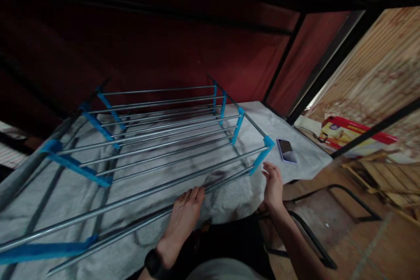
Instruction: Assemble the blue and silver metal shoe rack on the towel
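Note:
A metal rack [157, 135] of silver rods joined by blue plastic brackets lies on a pale cloth-covered surface [65, 192]. My left hand [183, 216], with a dark watch on its wrist, rests palm down with fingers stretched out on the cloth, its fingertips at the nearest silver rod [131, 223]. My right hand [273, 183] hovers open just right of the rack's near blue corner bracket [262, 155], fingers spread and holding nothing.
A phone [286, 151] lies flat on the cloth to the right of the rack. Dark red walls and black bars stand behind. At right, a red and yellow box [351, 135], wooden slats [380, 175] and a black metal chair frame [344, 201] stand on the floor.

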Motion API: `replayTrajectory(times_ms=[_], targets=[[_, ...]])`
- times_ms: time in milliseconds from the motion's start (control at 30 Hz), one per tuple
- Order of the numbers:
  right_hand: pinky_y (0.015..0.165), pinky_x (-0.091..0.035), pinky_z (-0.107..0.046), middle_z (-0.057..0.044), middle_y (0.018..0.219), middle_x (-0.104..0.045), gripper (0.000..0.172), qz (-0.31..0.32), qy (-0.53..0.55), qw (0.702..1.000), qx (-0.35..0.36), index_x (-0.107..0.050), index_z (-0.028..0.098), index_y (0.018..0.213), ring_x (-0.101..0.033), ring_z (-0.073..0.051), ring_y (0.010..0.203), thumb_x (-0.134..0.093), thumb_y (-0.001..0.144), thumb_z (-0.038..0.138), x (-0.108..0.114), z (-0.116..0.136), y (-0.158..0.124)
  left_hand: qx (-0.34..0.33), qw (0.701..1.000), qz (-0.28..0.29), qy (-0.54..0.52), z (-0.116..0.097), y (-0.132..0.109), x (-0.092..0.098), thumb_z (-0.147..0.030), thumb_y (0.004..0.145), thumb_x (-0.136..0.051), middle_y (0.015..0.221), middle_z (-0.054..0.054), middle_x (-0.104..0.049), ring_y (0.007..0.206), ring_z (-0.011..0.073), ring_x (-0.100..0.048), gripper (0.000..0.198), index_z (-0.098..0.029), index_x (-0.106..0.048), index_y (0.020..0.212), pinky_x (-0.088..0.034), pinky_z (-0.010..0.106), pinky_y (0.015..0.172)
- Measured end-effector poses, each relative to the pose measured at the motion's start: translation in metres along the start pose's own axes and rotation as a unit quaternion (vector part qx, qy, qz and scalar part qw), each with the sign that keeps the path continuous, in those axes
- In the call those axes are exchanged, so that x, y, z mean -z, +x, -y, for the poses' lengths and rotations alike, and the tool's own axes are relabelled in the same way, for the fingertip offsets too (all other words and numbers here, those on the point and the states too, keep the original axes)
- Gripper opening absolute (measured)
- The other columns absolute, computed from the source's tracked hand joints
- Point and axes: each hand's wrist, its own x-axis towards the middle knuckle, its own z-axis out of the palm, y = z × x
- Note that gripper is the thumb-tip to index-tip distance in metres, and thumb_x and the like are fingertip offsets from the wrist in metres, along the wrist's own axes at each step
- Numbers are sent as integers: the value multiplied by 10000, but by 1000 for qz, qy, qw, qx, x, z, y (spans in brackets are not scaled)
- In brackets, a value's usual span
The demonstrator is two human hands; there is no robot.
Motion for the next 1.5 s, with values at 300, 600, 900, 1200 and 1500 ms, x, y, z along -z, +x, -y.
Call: replayTrajectory(times_ms=[300,600,900,1200,1500], targets=[[847,-474,-330,-11,803,-673,405,83,4,996,-9,-658,245,791,-609,-206,840,-551,838,632,-37,-20,24,4,1000,-12,25,-18,23,-3,52,915,-426,1160,128,-746,1018,243,-722,537,-144,-649,1362,-559,372,944],[824,-432,-318,-7,758,-619,468,75,-25,997,1,-617,249,741,-550,-194,796,-504,868,685,-36,-26,22,15,1000,19,-3,-19,23,-1,-47,983,-443,1131,141,-751,958,248,-745,454,-157,-651,1371,-565,348,864],[815,-429,-319,0,752,-603,480,67,-25,997,-9,-594,255,758,-540,-193,791,-489,877,709,-36,-32,24,25,998,52,-22,-18,28,8,-96,1033,-358,1184,150,-756,943,228,-752,462,-160,-637,1395,-554,329,808],[871,-437,-324,-1,762,-601,474,65,-17,998,2,-600,250,744,-545,-194,825,-497,871,694,-35,-37,26,26,993,79,-81,-11,35,11,-137,1068,-367,1232,105,-767,1048,229,-758,416,-208,-662,1354,-557,334,869],[865,-450,-332,-3,752,-604,432,61,-43,997,11,-600,248,749,-557,-194,820,-469,896,632,-35,-38,27,43,989,103,-95,-12,38,15,-182,1083,-391,1256,107,-764,1092,251,-753,380,-223,-676,1331,-553,360,898]])
